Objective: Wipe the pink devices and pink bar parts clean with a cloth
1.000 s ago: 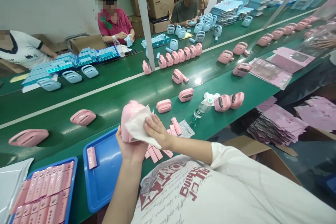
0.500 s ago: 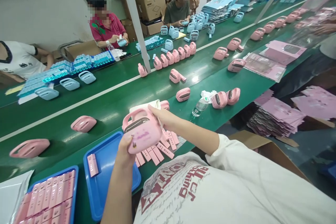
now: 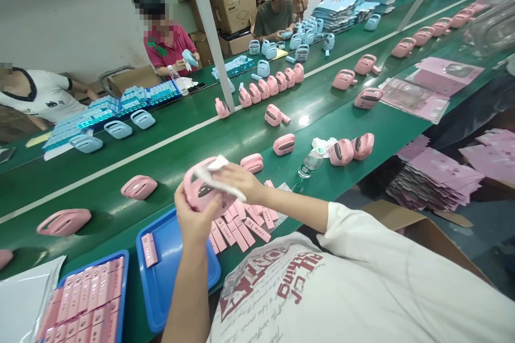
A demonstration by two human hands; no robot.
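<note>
My left hand grips a pink rounded plastic device with a carry handle, tilted up above the table. Against its front, my right hand presses a folded white cloth, which covers part of the dark strip on the casing. Below both hands lies a loose pile of small pink rectangular pieces. One similar pink piece rests in the blue tray by my left forearm. Just beyond my right hand sits another pink device.
A fuller blue tray of pink pieces stands at front left. More pink devices are spread along the green table. A water bottle stands to the right. Across the table, co-workers handle blue devices.
My right hand has brought the white cloth onto the front of the device. The device has turned and tilted in my left hand. The view has shifted slightly left.
</note>
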